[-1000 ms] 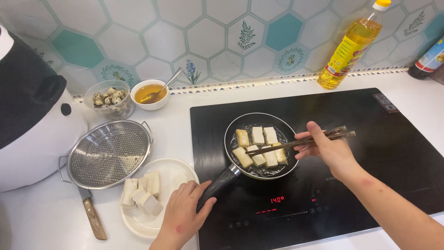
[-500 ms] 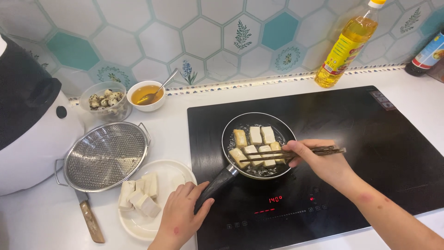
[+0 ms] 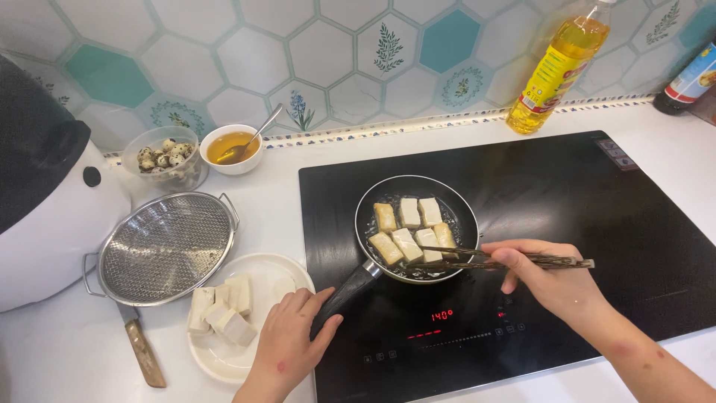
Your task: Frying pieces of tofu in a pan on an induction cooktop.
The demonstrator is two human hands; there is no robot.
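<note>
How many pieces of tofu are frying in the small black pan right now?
6. Back row: golden rectangular tofu piece at left, white one in the middle, white one at right. Front row: golden one at left, pale middle one, two-tone right one. None seems hidden.

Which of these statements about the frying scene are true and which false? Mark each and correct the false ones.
1. The left hand grips the pan handle. True.
2. The right hand holds a spatula. False: it holds chopsticks.
3. The frying pan holds several tofu pieces. True.
4. The white plate is empty. False: raw tofu blocks lie on it.
5. The oil bottle lies on its side. False: it stands upright.
</note>
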